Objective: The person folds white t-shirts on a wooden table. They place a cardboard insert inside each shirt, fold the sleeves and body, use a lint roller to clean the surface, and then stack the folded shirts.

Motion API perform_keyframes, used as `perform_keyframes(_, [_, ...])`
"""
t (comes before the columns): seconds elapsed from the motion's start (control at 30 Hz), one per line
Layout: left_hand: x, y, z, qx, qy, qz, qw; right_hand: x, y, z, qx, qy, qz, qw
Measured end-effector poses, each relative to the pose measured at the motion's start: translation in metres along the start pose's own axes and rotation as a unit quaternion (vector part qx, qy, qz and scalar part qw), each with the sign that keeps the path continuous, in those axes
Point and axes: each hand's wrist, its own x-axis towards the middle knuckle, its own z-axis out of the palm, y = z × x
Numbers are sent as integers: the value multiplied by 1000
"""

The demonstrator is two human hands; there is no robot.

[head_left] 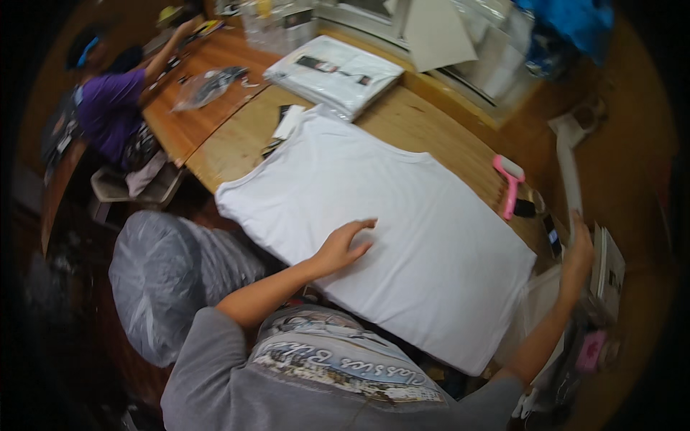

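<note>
A white sleeveless shirt (pixel 424 237) lies spread across the wooden table in front of me. My left hand (pixel 346 248) is over the middle of its near half, fingers apart and holding nothing. Off the table's right end, my right hand (pixel 579 253) is closed at the lower end of a long pale strip (pixel 569 172); the hand is a little blurred. The strip runs up to a pale piece near the wall. Beyond the shirt's right side lies a pink-handled lint roller (pixel 511 183) with a white roll.
A plastic-wrapped white stack (pixel 334 75) sits at the table's (pixel 460 140) back. A grey plastic-wrapped bundle (pixel 162 280) stands at my left. Another person in a purple top (pixel 111 108) works at the far left. White flat packs (pixel 609 269) stand beside my right hand.
</note>
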Motion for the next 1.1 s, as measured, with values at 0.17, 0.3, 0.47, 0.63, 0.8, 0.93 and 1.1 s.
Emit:
perform_keyframes(0.17, [33, -8, -52, -192, 89, -124, 969, -46, -101, -5, 411, 255, -14, 875])
perform_keyframes(0.3, [41, -9, -107, -404, 36, -198, 892, -79, -132, 64, 467, 204, -87, 856])
perform_keyframes(0.47, [39, -37, -179, -675, -24, -184, 714, -69, -161, 72, 265, -73, -436, 857])
perform_keyframes(0.63, [20, -81, -195, -367, -106, -255, 888, -83, -159, 136, 354, 34, -78, 931])
perform_keyframes(0.8, [7, -76, -164, 8, -54, -200, 978, -112, -168, 161, 699, -139, 359, 603])
perform_keyframes(0.93, [14, -84, -172, 182, 106, -140, 968, -111, -201, 156, 683, -231, 312, 619])
perform_keyframes(1.1, [11, -105, -173, 379, 195, -159, 890, -85, -236, 186, 614, -262, 240, 705])
